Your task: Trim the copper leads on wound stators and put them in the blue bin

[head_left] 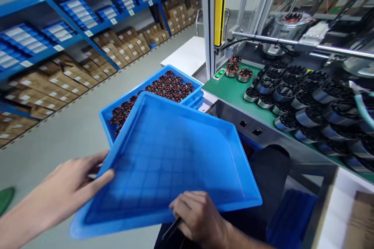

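Though smooth, grid-patterned blue tray (175,148)

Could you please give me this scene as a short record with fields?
held item: empty blue tray, tilted
left hand: left hand grips the tray's left side, thumb over the rim
right hand: right hand at the near edge, also holding a thin dark object, unclear what
behind it: second blue tray with copper-wound parts
right side: green work surface with rows of metal-ringed parts
background: blue shelves, cardboard boxes
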`<control>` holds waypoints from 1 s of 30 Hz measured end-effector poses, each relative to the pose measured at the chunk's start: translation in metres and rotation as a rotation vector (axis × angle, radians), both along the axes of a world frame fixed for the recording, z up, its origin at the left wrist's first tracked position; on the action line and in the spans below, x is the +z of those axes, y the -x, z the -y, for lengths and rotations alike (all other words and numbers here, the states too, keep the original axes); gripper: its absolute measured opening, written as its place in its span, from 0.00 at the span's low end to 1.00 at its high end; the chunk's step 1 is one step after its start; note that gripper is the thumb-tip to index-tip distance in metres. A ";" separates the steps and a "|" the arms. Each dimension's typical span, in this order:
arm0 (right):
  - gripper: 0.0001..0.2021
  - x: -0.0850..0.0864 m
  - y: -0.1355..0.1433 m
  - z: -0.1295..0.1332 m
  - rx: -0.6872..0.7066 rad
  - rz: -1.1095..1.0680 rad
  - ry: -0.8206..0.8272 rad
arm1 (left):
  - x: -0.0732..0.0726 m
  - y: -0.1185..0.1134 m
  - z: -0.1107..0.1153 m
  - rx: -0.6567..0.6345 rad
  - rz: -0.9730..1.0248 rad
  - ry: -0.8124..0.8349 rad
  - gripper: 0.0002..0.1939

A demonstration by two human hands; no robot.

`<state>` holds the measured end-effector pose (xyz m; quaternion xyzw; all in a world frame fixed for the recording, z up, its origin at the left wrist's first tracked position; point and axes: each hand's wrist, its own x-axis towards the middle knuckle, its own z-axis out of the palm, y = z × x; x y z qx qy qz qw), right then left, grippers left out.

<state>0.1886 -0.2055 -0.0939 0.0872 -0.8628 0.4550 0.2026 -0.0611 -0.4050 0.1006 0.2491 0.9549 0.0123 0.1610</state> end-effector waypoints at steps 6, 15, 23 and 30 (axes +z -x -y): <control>0.11 0.026 -0.013 -0.056 -0.436 -0.287 -0.008 | 0.016 0.024 -0.120 -0.390 -0.039 -0.255 0.35; 0.22 0.018 -0.065 -0.185 -0.763 -0.663 0.003 | -0.037 0.097 -0.256 -1.042 0.075 -0.530 0.35; 0.21 -0.007 -0.119 -0.232 -1.194 -0.347 0.134 | -0.075 0.037 -0.269 -0.805 0.211 -0.697 0.29; 0.19 0.029 -0.154 -0.217 -1.282 0.049 0.107 | -0.132 -0.014 -0.308 -0.957 0.062 -0.660 0.33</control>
